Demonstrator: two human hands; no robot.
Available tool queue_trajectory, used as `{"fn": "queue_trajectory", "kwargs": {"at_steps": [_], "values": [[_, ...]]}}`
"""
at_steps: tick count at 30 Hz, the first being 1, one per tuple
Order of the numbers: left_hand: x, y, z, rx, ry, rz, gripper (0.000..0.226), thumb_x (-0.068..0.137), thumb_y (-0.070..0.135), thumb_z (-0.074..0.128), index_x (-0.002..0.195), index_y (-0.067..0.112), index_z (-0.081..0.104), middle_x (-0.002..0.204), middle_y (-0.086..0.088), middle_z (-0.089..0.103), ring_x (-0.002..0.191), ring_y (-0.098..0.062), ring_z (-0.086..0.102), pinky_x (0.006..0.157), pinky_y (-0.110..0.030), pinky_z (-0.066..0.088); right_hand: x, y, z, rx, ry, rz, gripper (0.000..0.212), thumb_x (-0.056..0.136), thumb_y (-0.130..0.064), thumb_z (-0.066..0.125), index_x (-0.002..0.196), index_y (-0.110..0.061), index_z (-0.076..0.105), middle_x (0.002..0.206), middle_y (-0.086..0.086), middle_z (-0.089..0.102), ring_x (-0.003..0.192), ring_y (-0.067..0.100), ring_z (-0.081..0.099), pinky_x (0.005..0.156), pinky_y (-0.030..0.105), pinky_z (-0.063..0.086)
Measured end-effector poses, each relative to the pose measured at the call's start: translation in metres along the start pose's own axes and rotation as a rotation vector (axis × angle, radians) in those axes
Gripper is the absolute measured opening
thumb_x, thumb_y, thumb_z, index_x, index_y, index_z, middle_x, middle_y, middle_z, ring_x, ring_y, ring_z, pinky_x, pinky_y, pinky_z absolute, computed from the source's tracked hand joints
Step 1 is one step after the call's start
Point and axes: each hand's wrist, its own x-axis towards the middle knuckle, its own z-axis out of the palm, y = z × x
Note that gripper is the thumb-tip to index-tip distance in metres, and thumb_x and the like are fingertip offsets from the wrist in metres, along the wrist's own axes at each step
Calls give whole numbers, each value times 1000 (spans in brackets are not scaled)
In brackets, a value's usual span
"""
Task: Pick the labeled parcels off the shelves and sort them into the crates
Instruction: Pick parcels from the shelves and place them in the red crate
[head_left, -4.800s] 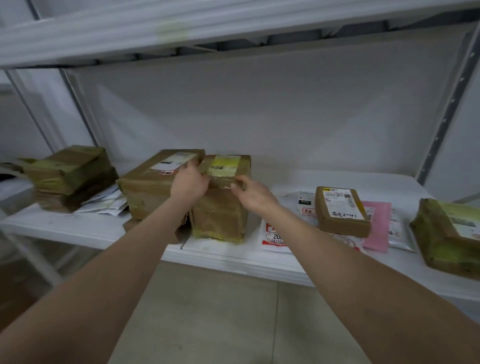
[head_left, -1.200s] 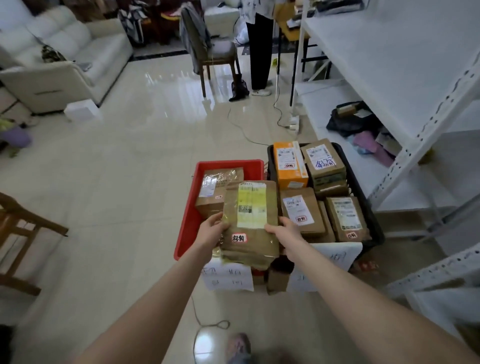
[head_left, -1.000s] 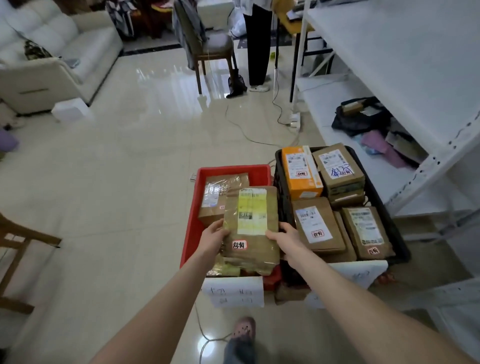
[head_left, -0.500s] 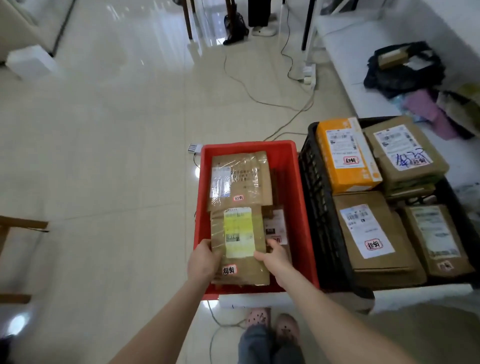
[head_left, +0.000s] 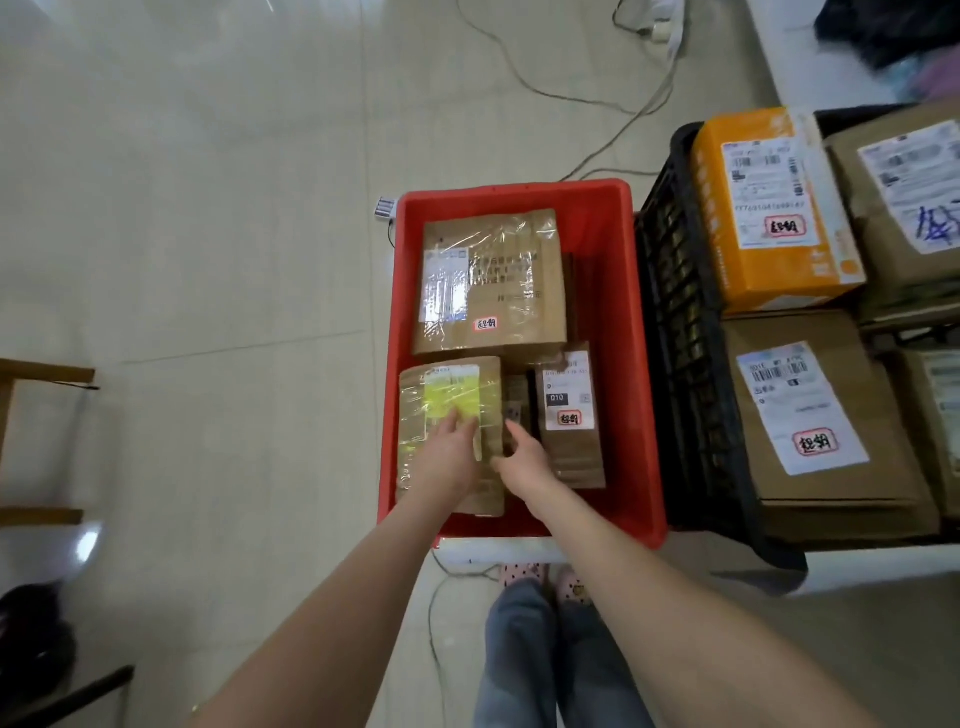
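A brown taped parcel with a yellow label (head_left: 448, 391) lies flat in the front left of the red crate (head_left: 514, 190). My left hand (head_left: 449, 460) rests on top of it with straight fingers. My right hand (head_left: 522, 460) touches the parcel's right edge, its fingers relaxed. Two other labeled parcels share the crate: a large brown one (head_left: 491, 280) at the back and a small one (head_left: 569, 415) at the right.
A black crate (head_left: 675, 312) stands right of the red one, holding an orange box (head_left: 769, 208) and brown labeled boxes (head_left: 810, 415). Cables (head_left: 613, 130) run over the tiled floor. A wooden frame (head_left: 36, 374) is at the left. My feet (head_left: 540, 577) stand before the crate.
Taken from the shelf, the yellow-labeled parcel was carried to the red crate and lowered onto its floor. My hands have gone from gripping its sides to resting on it.
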Motion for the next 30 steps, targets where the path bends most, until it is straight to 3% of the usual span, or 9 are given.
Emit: {"fn": "queue_trajectory", "kwargs": {"at_steps": [2, 6, 11, 16, 22, 25, 30], "values": [[3, 3, 4, 19, -26, 3, 72, 90, 5, 53, 151, 26, 21, 161, -2, 3, 146, -25, 17, 106, -41, 42, 0, 6, -8, -19, -1, 5, 67, 93, -9, 58, 150, -30, 29, 151, 3, 38, 135, 25, 40, 104, 38, 43], [1, 9, -2, 7, -51, -17, 70, 90, 7, 56, 150, 26, 25, 161, -2, 4, 144, -26, 25, 103, -41, 45, -11, 15, -30, -49, 40, -19, 66, 92, -7, 58, 148, -30, 32, 145, 5, 45, 120, 23, 52, 88, 29, 48], [-24, 32, -16, 122, -8, 22, 60, 90, 13, 56, 145, 21, 34, 157, -7, 20, 137, -28, 36, 98, -41, 49, -45, 14, -67, -110, 122, -84, 64, 90, -11, 60, 146, -33, 35, 139, 0, 50, 102, 20, 58, 83, 28, 50], [-54, 95, -31, 232, 98, 236, 52, 90, 15, 50, 140, 18, 38, 147, -8, 34, 127, -28, 44, 91, -40, 48, -101, 14, -107, -200, 297, -136, 58, 88, -24, 61, 142, -30, 39, 131, 3, 56, 115, 26, 56, 93, 35, 48], [-111, 163, -37, 337, 132, 505, 58, 88, 16, 54, 143, 17, 33, 147, -7, 32, 129, -27, 41, 90, -40, 49, -185, 41, -142, -172, 514, -147, 59, 93, -26, 57, 146, -24, 31, 137, 5, 49, 123, 27, 51, 95, 39, 45], [-151, 190, -26, 439, 137, 620, 63, 89, 13, 53, 147, 17, 29, 149, -8, 28, 132, -27, 37, 94, -40, 45, -232, 66, -153, -134, 619, -102, 57, 92, -23, 58, 143, -23, 35, 137, 5, 48, 123, 28, 50, 96, 40, 45], [-227, 249, 10, 585, 79, 854, 57, 89, 19, 56, 142, 16, 33, 142, -9, 32, 126, -28, 40, 84, -37, 49, -315, 139, -181, -74, 798, 15, 60, 92, -28, 58, 146, -23, 30, 140, 8, 45, 124, 30, 47, 98, 40, 45]]}}
